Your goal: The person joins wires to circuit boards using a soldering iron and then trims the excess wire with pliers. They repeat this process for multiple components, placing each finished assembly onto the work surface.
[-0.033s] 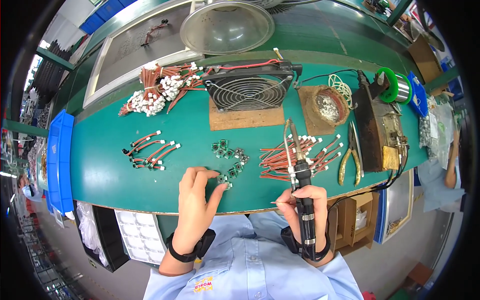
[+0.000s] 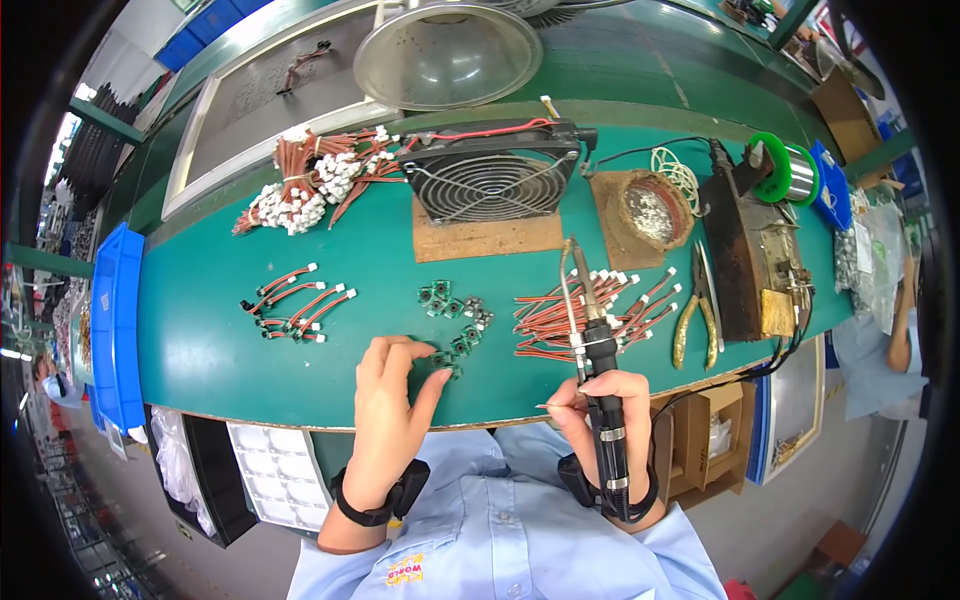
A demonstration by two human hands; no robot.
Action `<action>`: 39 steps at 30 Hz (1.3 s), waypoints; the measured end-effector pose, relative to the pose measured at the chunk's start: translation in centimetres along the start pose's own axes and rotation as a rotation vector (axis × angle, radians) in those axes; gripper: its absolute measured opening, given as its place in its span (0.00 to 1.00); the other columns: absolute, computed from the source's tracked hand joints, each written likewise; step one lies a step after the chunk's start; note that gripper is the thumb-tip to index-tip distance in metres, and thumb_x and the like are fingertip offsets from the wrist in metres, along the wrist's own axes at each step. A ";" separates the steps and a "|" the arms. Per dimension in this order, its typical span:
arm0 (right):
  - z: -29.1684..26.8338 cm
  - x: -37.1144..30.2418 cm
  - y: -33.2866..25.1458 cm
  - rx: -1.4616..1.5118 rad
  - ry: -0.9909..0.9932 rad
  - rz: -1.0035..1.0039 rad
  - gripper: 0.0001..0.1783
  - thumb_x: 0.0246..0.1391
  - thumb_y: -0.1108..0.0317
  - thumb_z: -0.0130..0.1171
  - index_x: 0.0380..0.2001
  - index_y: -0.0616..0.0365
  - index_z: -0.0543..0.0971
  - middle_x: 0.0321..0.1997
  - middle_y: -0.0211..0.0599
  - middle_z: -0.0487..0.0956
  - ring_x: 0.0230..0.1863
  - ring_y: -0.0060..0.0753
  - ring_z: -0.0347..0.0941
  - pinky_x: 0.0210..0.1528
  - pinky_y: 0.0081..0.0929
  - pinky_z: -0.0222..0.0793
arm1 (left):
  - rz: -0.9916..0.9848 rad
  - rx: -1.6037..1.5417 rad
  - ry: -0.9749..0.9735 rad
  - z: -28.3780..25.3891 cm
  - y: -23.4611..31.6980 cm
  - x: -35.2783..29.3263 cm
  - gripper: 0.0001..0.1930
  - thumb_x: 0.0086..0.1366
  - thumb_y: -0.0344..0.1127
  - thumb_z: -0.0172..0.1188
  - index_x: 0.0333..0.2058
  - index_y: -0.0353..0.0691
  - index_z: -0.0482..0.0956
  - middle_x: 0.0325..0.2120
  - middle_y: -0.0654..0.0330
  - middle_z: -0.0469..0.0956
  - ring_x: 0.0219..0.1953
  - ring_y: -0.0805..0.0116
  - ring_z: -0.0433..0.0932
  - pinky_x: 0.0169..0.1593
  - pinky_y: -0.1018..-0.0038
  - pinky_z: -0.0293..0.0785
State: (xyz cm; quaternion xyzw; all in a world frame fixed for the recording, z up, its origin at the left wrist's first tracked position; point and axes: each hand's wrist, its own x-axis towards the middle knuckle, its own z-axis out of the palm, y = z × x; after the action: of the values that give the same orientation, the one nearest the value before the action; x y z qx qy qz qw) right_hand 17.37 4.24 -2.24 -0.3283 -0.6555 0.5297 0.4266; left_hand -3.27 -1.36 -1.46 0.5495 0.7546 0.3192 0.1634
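Observation:
My left hand (image 2: 388, 400) rests at the table's near edge. Its thumb and forefinger close around a small green circuit board (image 2: 443, 358) at the fingertips, partly hidden by them. Several more green boards (image 2: 437, 295) lie just beyond, beside small silvery parts (image 2: 480, 315). In my right hand (image 2: 608, 405) is a black soldering iron (image 2: 602, 355), its tip pointing away from me, with a thin metal tube along it. A thin pale pointed thing (image 2: 546, 406) sticks out leftward from the right fingertips; its kind is unclear. Red-and-black wires with white connectors (image 2: 540, 320) lie under the iron.
Boards with wires attached (image 2: 300, 305) lie at left, near a blue bin (image 2: 118, 330). A fan (image 2: 490, 185) stands behind, beside bundled wires (image 2: 300, 185). At right are a solder pot (image 2: 655, 212), pliers (image 2: 695, 320), a dark box (image 2: 750, 240) and a solder spool (image 2: 790, 172).
The table and its things sit slightly further left in the picture. Both hands keep nearly the same pose. A pale glint on the board by my left thumb has dimmed.

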 end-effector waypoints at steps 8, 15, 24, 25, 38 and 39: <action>0.4 0.5 -1.1 0.221 -0.055 0.053 0.23 0.48 0.83 0.57 0.43 0.53 0.59 0.31 0.40 0.74 0.29 0.19 0.70 0.30 0.16 0.66 | -0.069 -0.593 -0.120 0.1 1.6 -1.9 0.10 0.55 0.24 0.58 0.35 0.34 0.69 0.32 0.54 0.73 0.33 0.67 0.73 0.36 0.74 0.69; 0.9 1.2 -3.2 0.130 -0.084 -0.058 0.24 0.47 0.82 0.58 0.42 0.53 0.58 0.30 0.41 0.74 0.28 0.20 0.71 0.28 0.16 0.66 | -0.203 -1.318 -0.320 -0.2 3.9 -1.1 0.09 0.59 0.28 0.56 0.37 0.36 0.66 0.31 0.53 0.73 0.31 0.64 0.74 0.35 0.72 0.72; 1.5 1.1 -3.7 0.111 -0.097 -0.115 0.24 0.47 0.82 0.58 0.41 0.54 0.58 0.29 0.43 0.74 0.28 0.24 0.73 0.26 0.19 0.69 | -0.300 -1.430 -0.426 -0.8 4.4 -1.2 0.11 0.59 0.32 0.57 0.37 0.35 0.67 0.31 0.53 0.74 0.32 0.66 0.74 0.35 0.73 0.71; 1.5 1.1 -3.8 0.113 -0.097 -0.113 0.24 0.47 0.82 0.58 0.41 0.54 0.58 0.29 0.43 0.74 0.28 0.24 0.73 0.26 0.19 0.69 | -0.305 -1.432 -0.426 -0.9 4.3 -1.2 0.11 0.59 0.32 0.58 0.36 0.34 0.67 0.31 0.53 0.74 0.32 0.67 0.74 0.35 0.74 0.70; 2.0 1.2 -3.8 0.093 -0.121 -0.186 0.24 0.45 0.85 0.59 0.41 0.57 0.60 0.30 0.48 0.75 0.28 0.34 0.77 0.28 0.29 0.75 | -0.205 -1.569 -0.544 -0.2 2.5 -1.4 0.10 0.64 0.30 0.53 0.42 0.33 0.67 0.38 0.52 0.74 0.38 0.65 0.73 0.42 0.69 0.70; 2.0 1.3 -3.8 0.098 -0.126 -0.202 0.24 0.45 0.85 0.59 0.41 0.57 0.61 0.30 0.48 0.75 0.28 0.34 0.77 0.28 0.30 0.75 | -0.206 -1.559 -0.535 -0.3 2.6 -1.5 0.10 0.63 0.30 0.53 0.42 0.33 0.67 0.38 0.52 0.74 0.38 0.65 0.73 0.42 0.70 0.70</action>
State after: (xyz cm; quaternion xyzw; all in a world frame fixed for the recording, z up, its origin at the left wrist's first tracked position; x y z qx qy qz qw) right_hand 15.09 3.75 1.64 -0.2057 -0.6838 0.5352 0.4514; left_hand -1.08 -2.30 0.28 0.2640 0.2991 0.5926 0.6998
